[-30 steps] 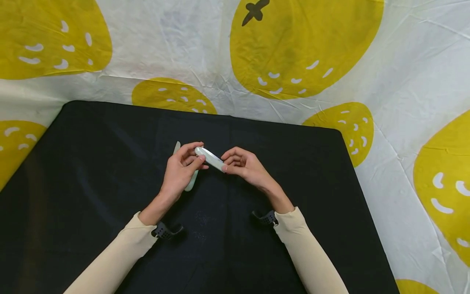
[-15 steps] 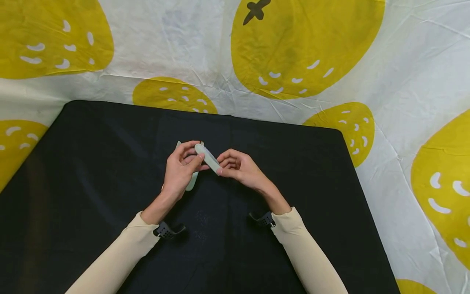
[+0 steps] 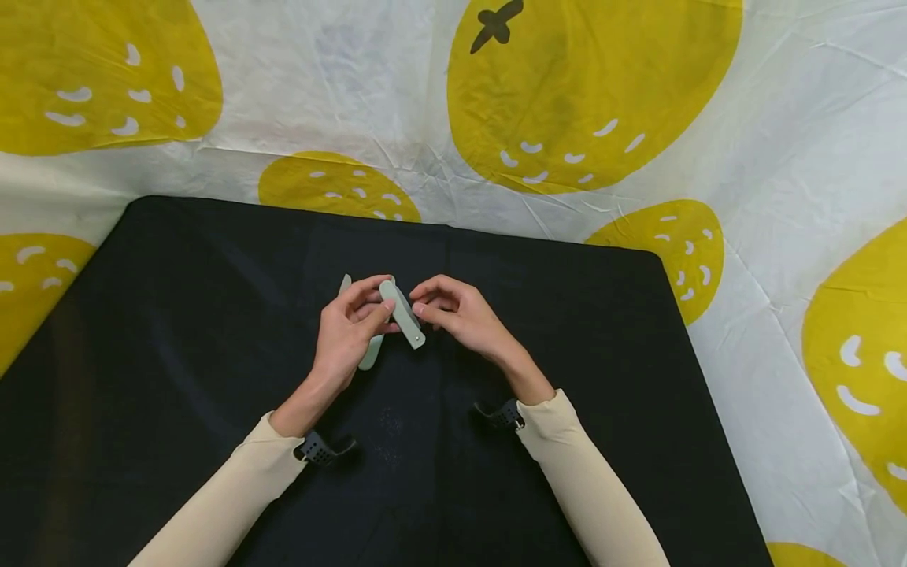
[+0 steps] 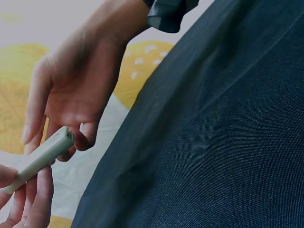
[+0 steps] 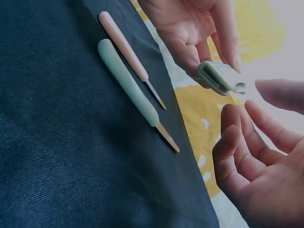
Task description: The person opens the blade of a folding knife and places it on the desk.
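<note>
My left hand [image 3: 345, 331] pinches a slim pale green folding tool [image 3: 402, 313] between thumb and fingers, above the black cloth. It has a slot along its side and a small rivet at the end away from the thumb. In the right wrist view a small metal bit shows at its end. My right hand [image 3: 464, 315] hovers just beside it, fingers loosely bent, with a gap to the tool in the right wrist view. Under the left hand lie a green-handled tool [image 5: 128, 83] and a pink-handled tool [image 5: 123, 45], both with narrow gold-toned tips; the left hand hides much of them in the head view.
Black cloth [image 3: 212, 378] covers the table. Behind and to the right hangs a white sheet [image 3: 794, 157] with yellow fruit prints. A dark strap [image 3: 326, 449] hangs at the left wrist, another strap [image 3: 499, 413] at the right.
My right hand has let go of the folding tool's lower end and moved slightly up and left. The tool has turned steeper in my left hand, its rivet now visible.
</note>
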`<state>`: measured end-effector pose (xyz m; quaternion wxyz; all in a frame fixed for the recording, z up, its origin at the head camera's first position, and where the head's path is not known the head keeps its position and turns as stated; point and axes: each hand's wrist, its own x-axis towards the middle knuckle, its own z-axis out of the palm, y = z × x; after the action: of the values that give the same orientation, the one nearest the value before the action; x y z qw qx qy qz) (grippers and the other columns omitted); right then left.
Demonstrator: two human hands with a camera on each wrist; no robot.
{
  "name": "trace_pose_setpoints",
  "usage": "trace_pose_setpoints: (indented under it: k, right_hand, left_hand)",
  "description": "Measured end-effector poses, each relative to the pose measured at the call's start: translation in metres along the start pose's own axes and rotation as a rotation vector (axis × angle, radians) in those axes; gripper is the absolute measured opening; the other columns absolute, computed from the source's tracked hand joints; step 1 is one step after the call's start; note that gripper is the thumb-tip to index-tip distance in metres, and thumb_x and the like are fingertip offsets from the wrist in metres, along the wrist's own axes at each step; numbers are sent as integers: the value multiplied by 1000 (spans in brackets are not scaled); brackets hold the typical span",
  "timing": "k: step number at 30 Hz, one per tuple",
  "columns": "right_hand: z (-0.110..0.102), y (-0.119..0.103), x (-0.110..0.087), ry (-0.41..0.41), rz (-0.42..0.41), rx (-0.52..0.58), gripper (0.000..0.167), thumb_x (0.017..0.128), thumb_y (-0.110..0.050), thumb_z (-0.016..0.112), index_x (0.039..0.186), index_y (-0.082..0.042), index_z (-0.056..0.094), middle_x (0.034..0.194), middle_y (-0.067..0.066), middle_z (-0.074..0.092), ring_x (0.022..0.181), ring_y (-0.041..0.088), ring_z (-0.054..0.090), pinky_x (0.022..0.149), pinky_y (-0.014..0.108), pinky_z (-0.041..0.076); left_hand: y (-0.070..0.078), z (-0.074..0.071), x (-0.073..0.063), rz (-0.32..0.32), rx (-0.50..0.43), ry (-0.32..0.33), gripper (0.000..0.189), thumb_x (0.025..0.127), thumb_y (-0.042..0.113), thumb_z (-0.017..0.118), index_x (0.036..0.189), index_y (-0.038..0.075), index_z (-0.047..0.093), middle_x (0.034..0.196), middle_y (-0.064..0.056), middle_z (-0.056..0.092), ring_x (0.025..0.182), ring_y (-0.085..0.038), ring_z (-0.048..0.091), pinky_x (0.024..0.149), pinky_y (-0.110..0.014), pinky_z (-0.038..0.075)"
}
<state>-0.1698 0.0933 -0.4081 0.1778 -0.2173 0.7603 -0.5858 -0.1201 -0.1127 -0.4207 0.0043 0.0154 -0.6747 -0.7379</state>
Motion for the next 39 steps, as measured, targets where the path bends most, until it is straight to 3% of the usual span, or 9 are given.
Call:
trace_pose_setpoints:
  k: [3, 12, 21, 30, 39]
  right_hand:
    - [1, -2, 1, -6, 4, 4, 24, 102, -12, 66, 124, -1, 67, 105, 17, 72, 95, 43, 69, 82, 53, 56]
    - [4, -5, 5, -31, 25, 52, 22, 98, -4, 69, 119, 1, 69, 101, 14, 72, 82, 13, 72, 90, 60, 58]
    - [3, -1, 6, -56, 51, 99, 20, 97, -2, 67, 117, 2, 70, 96, 9, 73, 78, 13, 71, 87, 59, 58]
    - [2, 8, 6, -23, 62, 105, 16, 95, -2, 65, 111, 2, 69, 89, 1, 72, 74, 13, 69, 75, 40, 58]
    - [-2, 10, 6, 21, 49, 131, 16, 96, -1, 67, 111, 5, 67, 88, 2, 71, 73, 13, 68, 78, 42, 60]
  left_hand:
    - [1, 0, -1, -7, 4, -3, 41, 101, 11, 68, 142, 12, 62, 116, -6, 66, 95, -7, 74, 80, -30, 64]
    - [1, -1, -1, 6, 27, -22, 42, 102, 11, 67, 143, 13, 62, 115, -6, 66, 94, -6, 73, 79, -28, 64]
    - [-5, -2, 0, -9, 32, -42, 44, 101, 9, 68, 145, 11, 61, 120, -11, 66, 94, -5, 72, 79, -29, 64]
    - [-7, 1, -1, -43, 36, -32, 46, 102, 7, 66, 147, 7, 57, 127, -18, 64, 92, -5, 72, 80, -29, 64]
    - [-8, 4, -1, -33, 13, 13, 46, 101, 1, 64, 146, 3, 55, 122, -15, 63, 88, -6, 71, 79, -29, 64]
